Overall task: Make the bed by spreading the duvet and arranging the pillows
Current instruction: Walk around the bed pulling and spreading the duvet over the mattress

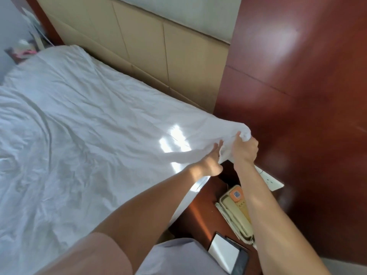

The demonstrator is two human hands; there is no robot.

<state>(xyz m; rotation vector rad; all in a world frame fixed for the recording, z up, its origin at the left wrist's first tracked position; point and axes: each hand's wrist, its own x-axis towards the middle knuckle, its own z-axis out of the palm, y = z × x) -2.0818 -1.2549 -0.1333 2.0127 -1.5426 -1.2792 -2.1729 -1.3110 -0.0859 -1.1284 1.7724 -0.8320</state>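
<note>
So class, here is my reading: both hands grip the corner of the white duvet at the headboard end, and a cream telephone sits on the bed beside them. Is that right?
One detail is wrong. In the head view the cream telephone sits on the wooden nightstand next to the bed, not on the bed. The rest holds: the left hand and right hand both grip the white duvet corner at the headboard end.

Bright sun patch on duvet point(174, 139); edges warped, slight blur.
</note>
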